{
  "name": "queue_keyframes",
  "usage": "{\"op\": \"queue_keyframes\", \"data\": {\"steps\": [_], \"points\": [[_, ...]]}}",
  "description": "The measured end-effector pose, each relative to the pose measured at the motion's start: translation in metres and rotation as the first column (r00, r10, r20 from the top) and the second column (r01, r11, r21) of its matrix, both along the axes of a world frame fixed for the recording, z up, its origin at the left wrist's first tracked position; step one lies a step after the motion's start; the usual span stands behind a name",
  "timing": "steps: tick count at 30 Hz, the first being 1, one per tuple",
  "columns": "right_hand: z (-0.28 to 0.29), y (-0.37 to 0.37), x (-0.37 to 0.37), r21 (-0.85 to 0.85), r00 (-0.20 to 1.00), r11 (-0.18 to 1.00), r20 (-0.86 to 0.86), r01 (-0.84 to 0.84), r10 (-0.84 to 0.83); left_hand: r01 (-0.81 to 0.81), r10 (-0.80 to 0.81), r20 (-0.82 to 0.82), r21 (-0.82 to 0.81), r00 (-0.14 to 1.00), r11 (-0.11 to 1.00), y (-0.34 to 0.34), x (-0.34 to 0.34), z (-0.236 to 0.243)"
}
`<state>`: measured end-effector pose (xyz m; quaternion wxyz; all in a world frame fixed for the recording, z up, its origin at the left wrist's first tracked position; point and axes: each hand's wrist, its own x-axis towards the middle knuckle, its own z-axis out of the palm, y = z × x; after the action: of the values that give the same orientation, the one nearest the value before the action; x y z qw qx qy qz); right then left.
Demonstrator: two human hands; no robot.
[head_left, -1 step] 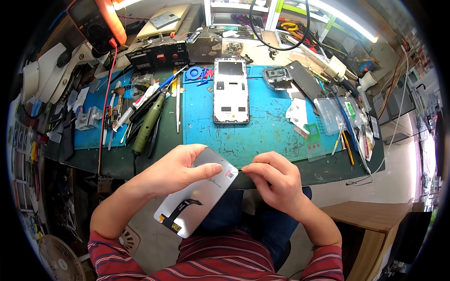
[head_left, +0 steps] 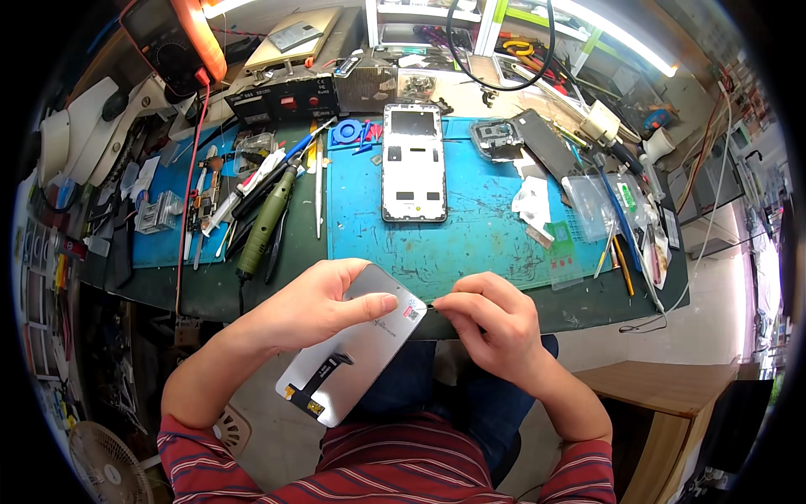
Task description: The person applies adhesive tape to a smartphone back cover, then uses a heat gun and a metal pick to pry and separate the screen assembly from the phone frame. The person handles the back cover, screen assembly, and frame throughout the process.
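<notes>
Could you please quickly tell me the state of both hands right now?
Left hand: closed on the silver screen panel.
Right hand: pinched shut beside the panel; whether it holds anything cannot be told.

Metallic sheen, scuffed matt, wood grain

At lower centre, the screen panel (head_left: 365, 344) shows a smooth, silvery, metal-like back with a soft sheen; its ribbon cable (head_left: 323, 376) is matt black. The blue mat (head_left: 361, 239) across the middle looks matt and scratched. At right, a clear plastic bag (head_left: 589, 204) shines. The lower-right cabinet (head_left: 659, 383) has a smooth, wood-look top; at bottom, the striped shirt (head_left: 403, 449) is cloth.
</notes>
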<state>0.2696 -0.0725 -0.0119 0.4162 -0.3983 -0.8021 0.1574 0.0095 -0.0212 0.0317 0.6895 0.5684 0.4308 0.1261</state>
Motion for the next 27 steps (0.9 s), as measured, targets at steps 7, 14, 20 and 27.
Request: {"op": "queue_keyframes", "data": {"steps": [7, 14, 20, 27], "points": [[-0.0003, 0.0016, 0.0, 0.022, 1.0, 1.0, 0.006, -0.018, 0.018, 0.005, -0.004, 0.018, -0.003, 1.0, 1.0, 0.0001, -0.0003, -0.0009], [-0.0015, 0.001, -0.0007, 0.05, 1.0, 0.999, 0.023, -0.015, 0.014, 0.006, -0.006, -0.004, 0.023, 1.0, 1.0, -0.0002, 0.0005, -0.0005], [-0.0016, 0.0002, -0.0004, 0.063, 0.999, 0.998, 0.036, -0.011, 0.009, 0.005, -0.005, 0.001, 0.027, 1.0, 1.0, -0.0002, 0.0008, -0.0013], [-0.0017, -0.0008, 0.0019, 0.068, 0.999, 0.998, 0.044, -0.009, 0.006, -0.003, 0.003, 0.006, 0.038, 1.0, 0.999, -0.0008, -0.0003, -0.0044]]}}
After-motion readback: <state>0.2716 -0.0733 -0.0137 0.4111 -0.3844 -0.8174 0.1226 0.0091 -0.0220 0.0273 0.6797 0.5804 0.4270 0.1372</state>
